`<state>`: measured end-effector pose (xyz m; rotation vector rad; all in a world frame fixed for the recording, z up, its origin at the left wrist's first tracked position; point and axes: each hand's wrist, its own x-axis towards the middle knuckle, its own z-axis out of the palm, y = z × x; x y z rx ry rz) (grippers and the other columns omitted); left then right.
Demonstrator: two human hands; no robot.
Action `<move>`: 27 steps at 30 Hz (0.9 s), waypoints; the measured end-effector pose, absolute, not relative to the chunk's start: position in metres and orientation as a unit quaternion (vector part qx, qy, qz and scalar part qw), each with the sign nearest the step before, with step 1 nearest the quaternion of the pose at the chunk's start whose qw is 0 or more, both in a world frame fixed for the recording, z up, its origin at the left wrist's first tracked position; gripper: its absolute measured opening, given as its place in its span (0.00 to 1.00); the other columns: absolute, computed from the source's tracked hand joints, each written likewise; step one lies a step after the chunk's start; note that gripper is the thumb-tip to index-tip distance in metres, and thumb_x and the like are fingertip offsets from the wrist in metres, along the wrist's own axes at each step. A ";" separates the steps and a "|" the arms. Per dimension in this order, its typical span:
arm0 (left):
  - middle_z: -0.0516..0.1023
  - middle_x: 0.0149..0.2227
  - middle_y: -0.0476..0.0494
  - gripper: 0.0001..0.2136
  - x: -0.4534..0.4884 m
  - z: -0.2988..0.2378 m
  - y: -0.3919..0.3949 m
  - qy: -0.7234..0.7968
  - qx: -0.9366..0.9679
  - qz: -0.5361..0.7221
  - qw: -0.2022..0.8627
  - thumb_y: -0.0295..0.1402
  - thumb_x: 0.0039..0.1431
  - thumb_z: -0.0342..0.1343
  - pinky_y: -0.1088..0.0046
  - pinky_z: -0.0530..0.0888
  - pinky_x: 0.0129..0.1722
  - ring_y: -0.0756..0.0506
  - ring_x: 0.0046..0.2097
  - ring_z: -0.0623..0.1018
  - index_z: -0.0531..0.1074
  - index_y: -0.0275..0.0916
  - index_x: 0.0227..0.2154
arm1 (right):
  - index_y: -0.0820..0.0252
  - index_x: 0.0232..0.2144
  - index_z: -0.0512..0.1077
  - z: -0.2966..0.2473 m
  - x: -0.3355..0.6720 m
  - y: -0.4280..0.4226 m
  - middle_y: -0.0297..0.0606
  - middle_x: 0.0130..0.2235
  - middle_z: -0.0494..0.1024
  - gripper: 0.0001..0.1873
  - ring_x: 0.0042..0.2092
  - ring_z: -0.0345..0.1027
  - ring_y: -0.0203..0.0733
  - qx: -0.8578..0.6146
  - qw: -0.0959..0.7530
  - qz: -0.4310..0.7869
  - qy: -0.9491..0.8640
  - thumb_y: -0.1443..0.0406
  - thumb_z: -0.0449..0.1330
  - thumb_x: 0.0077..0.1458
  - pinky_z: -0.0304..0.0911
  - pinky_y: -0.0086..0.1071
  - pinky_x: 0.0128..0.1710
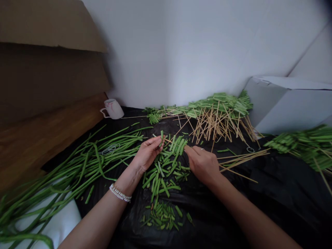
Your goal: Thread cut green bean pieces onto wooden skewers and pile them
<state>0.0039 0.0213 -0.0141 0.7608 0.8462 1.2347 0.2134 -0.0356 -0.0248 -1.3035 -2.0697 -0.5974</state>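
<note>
My left hand (148, 152) pinches a short cut green bean piece (162, 137) upright, together with a thin bamboo skewer (169, 141). My right hand (203, 162) rests palm down beside it, fingers curled over the pile of cut bean pieces (163, 169) on the black plastic sheet (272, 193). Its index finger reaches toward the pieces. A few loose skewers (241, 159) lie just right of the right hand.
Long uncut beans (77, 169) spread over the left. Finished bean skewers are heaped at the back (220, 110) and at the right (306, 145). A white mug (112, 109) stands by the wall. Short bean offcuts (163, 216) lie near me. A white box (290, 103) sits at the right.
</note>
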 end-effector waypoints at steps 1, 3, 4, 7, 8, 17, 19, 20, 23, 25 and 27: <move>0.81 0.36 0.42 0.11 0.004 -0.014 0.021 0.377 0.339 0.547 0.666 0.27 0.43 0.69 0.79 0.72 0.35 0.52 0.34 0.76 0.80 0.34 0.33 | 0.60 0.41 0.75 -0.025 0.213 -0.036 0.32 0.26 0.72 0.14 0.28 0.61 0.33 -0.492 0.307 -0.228 -0.782 0.71 0.51 0.58 0.50 0.30 0.28; 0.81 0.37 0.42 0.11 0.004 -0.016 0.021 0.380 0.349 0.548 0.658 0.28 0.42 0.69 0.78 0.72 0.36 0.52 0.34 0.76 0.80 0.34 0.33 | 0.60 0.40 0.75 -0.024 0.213 -0.036 0.32 0.26 0.71 0.14 0.28 0.61 0.34 -0.488 0.306 -0.233 -0.784 0.71 0.51 0.58 0.50 0.30 0.28; 0.81 0.36 0.42 0.11 0.004 -0.016 0.021 0.383 0.356 0.549 0.652 0.28 0.42 0.69 0.77 0.72 0.36 0.52 0.34 0.76 0.80 0.34 0.32 | 0.60 0.40 0.75 -0.023 0.213 -0.036 0.32 0.26 0.71 0.13 0.28 0.61 0.34 -0.487 0.303 -0.235 -0.785 0.71 0.51 0.57 0.50 0.30 0.29; 0.81 0.33 0.43 0.12 0.007 -0.017 0.019 0.396 0.380 0.553 0.627 0.31 0.40 0.70 0.74 0.72 0.39 0.50 0.34 0.77 0.80 0.35 0.30 | 0.60 0.39 0.75 -0.021 0.212 -0.038 0.32 0.26 0.71 0.13 0.28 0.60 0.34 -0.485 0.291 -0.239 -0.789 0.72 0.52 0.57 0.50 0.30 0.28; 0.81 0.32 0.43 0.12 0.008 -0.017 0.019 0.400 0.386 0.553 0.621 0.32 0.39 0.71 0.73 0.72 0.40 0.50 0.34 0.77 0.80 0.35 0.30 | 0.60 0.39 0.75 -0.021 0.211 -0.038 0.32 0.26 0.71 0.13 0.27 0.60 0.34 -0.486 0.288 -0.239 -0.790 0.72 0.52 0.57 0.50 0.30 0.28; 0.81 0.33 0.44 0.11 0.004 -0.016 0.022 0.396 0.344 0.563 0.639 0.30 0.40 0.70 0.76 0.72 0.36 0.52 0.33 0.76 0.80 0.35 0.30 | 0.60 0.40 0.75 -0.022 0.212 -0.037 0.32 0.26 0.72 0.13 0.28 0.60 0.34 -0.485 0.305 -0.247 -0.782 0.71 0.52 0.57 0.50 0.30 0.29; 0.81 0.33 0.44 0.11 0.003 -0.017 0.023 0.392 0.341 0.561 0.644 0.29 0.41 0.70 0.77 0.72 0.36 0.52 0.33 0.76 0.80 0.35 0.31 | 0.60 0.40 0.75 -0.023 0.212 -0.037 0.32 0.26 0.71 0.13 0.28 0.61 0.34 -0.484 0.305 -0.249 -0.781 0.71 0.52 0.57 0.50 0.30 0.29; 0.81 0.33 0.44 0.11 0.003 -0.017 0.023 0.391 0.342 0.560 0.646 0.29 0.41 0.70 0.77 0.72 0.36 0.52 0.33 0.76 0.80 0.35 0.31 | 0.60 0.40 0.75 -0.023 0.212 -0.037 0.32 0.26 0.72 0.13 0.28 0.61 0.34 -0.485 0.304 -0.249 -0.782 0.71 0.52 0.57 0.50 0.30 0.29; 0.81 0.34 0.44 0.11 0.004 -0.018 0.022 0.387 0.345 0.559 0.647 0.28 0.41 0.70 0.77 0.72 0.36 0.52 0.34 0.76 0.80 0.35 0.31 | 0.60 0.39 0.75 -0.023 0.212 -0.037 0.32 0.26 0.72 0.13 0.28 0.61 0.34 -0.486 0.297 -0.245 -0.785 0.71 0.52 0.57 0.50 0.30 0.29; 0.81 0.34 0.43 0.11 0.004 -0.017 0.022 0.387 0.349 0.559 0.645 0.28 0.41 0.70 0.77 0.72 0.36 0.52 0.34 0.76 0.80 0.35 0.31 | 0.60 0.39 0.75 -0.022 0.212 -0.037 0.32 0.26 0.72 0.13 0.28 0.60 0.34 -0.488 0.294 -0.244 -0.785 0.71 0.52 0.57 0.50 0.30 0.29; 0.81 0.34 0.43 0.11 0.004 -0.017 0.022 0.390 0.350 0.561 0.641 0.29 0.40 0.70 0.76 0.72 0.36 0.51 0.34 0.76 0.80 0.35 0.30 | 0.60 0.39 0.75 -0.022 0.212 -0.037 0.32 0.26 0.72 0.13 0.28 0.60 0.34 -0.489 0.294 -0.244 -0.784 0.72 0.52 0.57 0.50 0.30 0.29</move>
